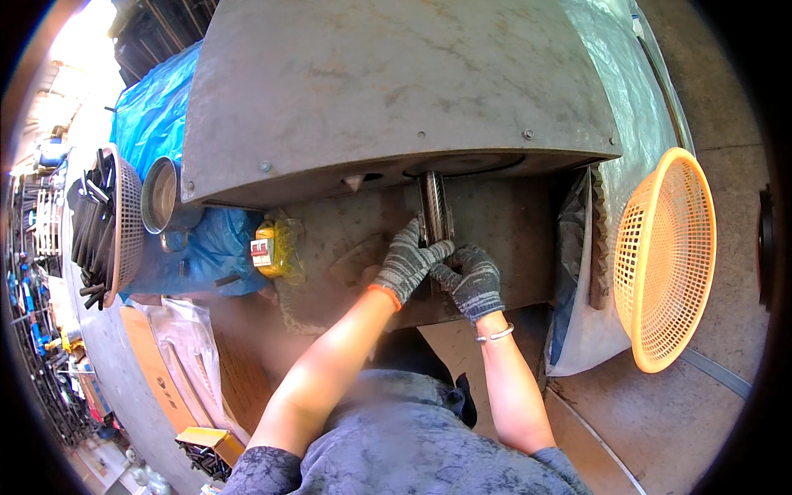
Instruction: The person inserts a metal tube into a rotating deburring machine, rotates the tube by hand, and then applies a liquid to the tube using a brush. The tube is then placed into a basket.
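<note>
A shiny dark metal tube (434, 202) juts toward me from under the front edge of a big grey metal machine cover (396, 82). My left hand (407, 262), in a grey striped knit glove with an orange cuff, is closed around the tube's near end, thumb across it. Close beside it, my right hand (472, 282), gloved alike and with a bracelet at the wrist, has its fingers curled against the same end. The tube's far end is hidden under the cover. A pointed metal cone (355, 182) pokes out left of the tube.
An orange plastic basket (664, 264) stands at right. At left are a basket of black tube pieces (97, 231), a metal pot (163, 198), blue sheeting (157, 99) and a yellow packet (280, 249). A toothed metal bar (599, 239) hangs near the machine's right side.
</note>
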Motion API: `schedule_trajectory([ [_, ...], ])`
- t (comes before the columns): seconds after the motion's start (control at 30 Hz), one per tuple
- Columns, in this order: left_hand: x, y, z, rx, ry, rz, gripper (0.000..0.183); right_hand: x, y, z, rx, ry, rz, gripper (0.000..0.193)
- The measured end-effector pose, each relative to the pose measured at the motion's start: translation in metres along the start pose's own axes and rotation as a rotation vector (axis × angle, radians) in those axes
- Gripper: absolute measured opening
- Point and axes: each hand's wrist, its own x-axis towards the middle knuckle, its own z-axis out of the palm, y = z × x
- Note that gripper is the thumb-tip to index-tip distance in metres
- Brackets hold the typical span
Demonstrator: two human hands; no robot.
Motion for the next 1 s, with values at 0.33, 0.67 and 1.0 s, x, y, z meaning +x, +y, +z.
schedule_trajectory([
  [0.33,0.001,-0.004,0.000,0.010,0.003,0.021,0.039,0.000,0.003,0.004,0.091,0.021,-0.008,0.033],
  [0.67,0.000,-0.001,-0.001,-0.010,-0.004,0.022,0.039,0.002,0.017,0.006,0.181,-0.018,-0.019,0.036],
  [1.0,0.000,-0.003,-0.002,0.029,0.003,0.004,0.041,0.001,0.016,0.008,0.221,-0.012,0.014,0.039],
])
